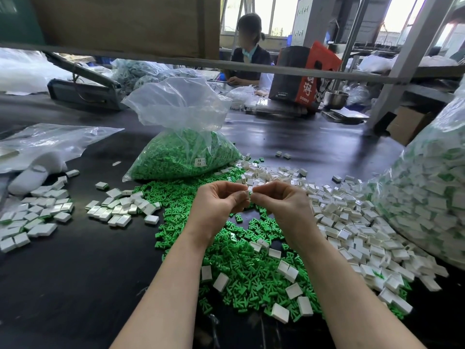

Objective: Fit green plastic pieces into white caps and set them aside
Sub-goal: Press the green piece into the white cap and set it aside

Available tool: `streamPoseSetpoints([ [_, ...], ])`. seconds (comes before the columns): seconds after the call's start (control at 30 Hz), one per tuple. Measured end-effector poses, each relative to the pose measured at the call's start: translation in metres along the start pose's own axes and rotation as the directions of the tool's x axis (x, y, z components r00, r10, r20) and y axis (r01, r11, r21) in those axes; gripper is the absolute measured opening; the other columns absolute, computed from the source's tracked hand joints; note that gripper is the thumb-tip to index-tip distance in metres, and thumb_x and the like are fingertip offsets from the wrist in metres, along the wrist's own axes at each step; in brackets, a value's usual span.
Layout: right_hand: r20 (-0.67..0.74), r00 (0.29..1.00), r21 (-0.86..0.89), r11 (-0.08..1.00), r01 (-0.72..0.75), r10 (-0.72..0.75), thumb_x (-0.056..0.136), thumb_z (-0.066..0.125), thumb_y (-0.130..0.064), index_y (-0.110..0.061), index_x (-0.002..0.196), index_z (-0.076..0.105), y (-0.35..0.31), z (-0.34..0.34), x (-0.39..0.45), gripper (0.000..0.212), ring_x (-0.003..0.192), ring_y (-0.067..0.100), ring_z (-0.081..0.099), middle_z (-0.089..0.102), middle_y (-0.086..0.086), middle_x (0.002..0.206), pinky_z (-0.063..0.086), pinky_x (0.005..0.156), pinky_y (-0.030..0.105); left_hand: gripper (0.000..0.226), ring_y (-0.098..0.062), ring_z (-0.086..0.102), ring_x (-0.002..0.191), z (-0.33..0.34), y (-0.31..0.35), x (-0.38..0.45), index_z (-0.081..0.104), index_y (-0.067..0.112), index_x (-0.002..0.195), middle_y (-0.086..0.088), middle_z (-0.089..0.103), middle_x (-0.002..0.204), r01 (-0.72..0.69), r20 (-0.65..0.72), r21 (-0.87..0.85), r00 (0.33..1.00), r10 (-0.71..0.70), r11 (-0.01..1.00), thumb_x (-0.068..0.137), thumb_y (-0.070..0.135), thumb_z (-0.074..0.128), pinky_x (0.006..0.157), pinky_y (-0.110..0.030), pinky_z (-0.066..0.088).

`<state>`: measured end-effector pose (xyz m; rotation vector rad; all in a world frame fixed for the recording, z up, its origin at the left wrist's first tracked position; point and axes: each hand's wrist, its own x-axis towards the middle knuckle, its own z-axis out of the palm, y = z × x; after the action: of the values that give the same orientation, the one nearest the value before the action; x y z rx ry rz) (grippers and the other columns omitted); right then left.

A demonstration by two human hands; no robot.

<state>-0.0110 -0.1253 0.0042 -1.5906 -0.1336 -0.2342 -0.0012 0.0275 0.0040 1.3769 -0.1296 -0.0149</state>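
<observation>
My left hand (pixel 221 200) and my right hand (pixel 279 200) meet fingertip to fingertip above the table, pinching a small white cap (pixel 250 189) with a sliver of green at it between them. Under my wrists spreads a heap of loose green plastic pieces (pixel 234 260). Loose white caps (pixel 352 222) lie in a wide drift to the right. Two groups of white caps (pixel 118 207) with green showing at some edges lie on the left.
A clear bag of green pieces (pixel 183 157) stands behind the heap. A large bag of white caps (pixel 427 187) fills the right edge. The black table (pixel 75 285) carries an empty plastic bag (pixel 50 142) at left. A person sits across the table beyond a metal rail.
</observation>
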Motion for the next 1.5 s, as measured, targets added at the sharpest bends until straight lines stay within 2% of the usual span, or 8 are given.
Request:
streamPoseSetpoints([
  [0.17,0.033,0.998,0.011,0.999,-0.050,0.050,0.078,0.078,-0.003,-0.005,0.088,0.073,-0.001,-0.003,0.000,0.011,0.061,0.004,0.066,0.073,-0.002,0.070,0.047,0.055,0.013,0.012,-0.020,0.074,0.075,-0.003,-0.001,0.000,0.072,0.006,0.087,-0.013,0.075,0.082,-0.049,0.034,0.068,0.998,0.047,0.997,0.085,-0.005,0.067,0.070,-0.021,0.057],
  [0.33,0.050,0.995,-0.107,0.991,-0.081,0.087,0.080,0.078,-0.012,-0.011,0.084,0.075,0.004,-0.004,-0.001,0.005,0.057,0.002,0.062,0.074,0.003,0.071,0.045,0.053,0.015,0.016,-0.018,0.074,0.077,-0.007,-0.003,0.002,0.073,0.012,0.085,-0.005,0.076,0.079,-0.118,0.061,0.231,0.992,0.107,0.966,0.085,-0.003,0.069,0.072,-0.022,0.057],
  [0.53,0.112,0.988,-0.172,0.981,-0.090,0.110,0.083,0.076,-0.008,-0.011,0.075,0.073,0.005,-0.006,-0.001,0.009,0.054,0.002,0.060,0.073,0.003,0.066,0.042,0.050,0.010,0.017,-0.006,0.070,0.068,-0.010,-0.002,0.001,0.072,0.010,0.085,0.004,0.073,0.071,-0.145,0.137,0.345,0.985,0.103,0.927,0.087,-0.006,0.066,0.066,-0.015,0.053],
  [0.9,0.190,0.976,-0.274,0.960,-0.053,0.108,0.082,0.077,-0.009,-0.014,0.071,0.071,0.005,-0.012,-0.003,0.013,0.057,0.005,0.061,0.070,0.001,0.065,0.047,0.055,0.014,0.019,-0.005,0.069,0.068,-0.010,-0.002,0.001,0.072,0.011,0.082,0.004,0.073,0.072,-0.171,0.185,0.446,0.978,0.097,0.879,0.086,-0.007,0.067,0.066,-0.016,0.054],
  [1.17,0.200,0.977,-0.300,0.954,-0.012,0.075,0.083,0.076,-0.010,-0.015,0.071,0.070,0.006,-0.012,-0.003,0.014,0.060,0.009,0.063,0.071,0.001,0.066,0.050,0.060,0.018,0.017,-0.006,0.070,0.069,-0.010,-0.001,-0.001,0.072,0.006,0.085,0.000,0.073,0.075,-0.178,0.187,0.431,0.977,0.105,0.885,0.086,-0.009,0.065,0.066,-0.015,0.053],
  [1.3,0.198,0.978,-0.329,0.944,0.008,0.061,0.082,0.077,-0.010,-0.015,0.071,0.071,0.006,-0.012,-0.002,0.014,0.061,0.010,0.063,0.071,0.003,0.068,0.052,0.061,0.021,0.019,-0.010,0.071,0.071,-0.010,-0.001,-0.001,0.072,0.009,0.083,-0.002,0.073,0.077,-0.183,0.186,0.451,0.976,0.109,0.873,0.086,-0.008,0.066,0.068,-0.020,0.056],
  [1.43,0.214,0.975,-0.401,0.915,0.039,0.053,0.082,0.078,-0.013,-0.009,0.076,0.074,0.011,-0.011,-0.001,0.008,0.058,0.006,0.062,0.072,0.002,0.067,0.050,0.058,0.020,0.019,-0.025,0.071,0.077,-0.009,-0.004,0.000,0.073,0.012,0.082,-0.007,0.074,0.079,-0.204,0.203,0.532,0.973,0.110,0.822,0.085,-0.006,0.067,0.076,-0.039,0.061],
  [1.5,0.197,0.980,-0.348,0.937,0.032,0.039,0.082,0.078,-0.013,-0.010,0.077,0.074,0.012,-0.010,-0.002,0.007,0.058,0.005,0.063,0.072,0.000,0.067,0.048,0.058,0.016,0.017,-0.021,0.072,0.075,-0.009,-0.005,0.001,0.073,0.010,0.084,-0.004,0.074,0.077,-0.196,0.180,0.494,0.976,0.121,0.847,0.086,-0.006,0.067,0.073,-0.033,0.061],
])
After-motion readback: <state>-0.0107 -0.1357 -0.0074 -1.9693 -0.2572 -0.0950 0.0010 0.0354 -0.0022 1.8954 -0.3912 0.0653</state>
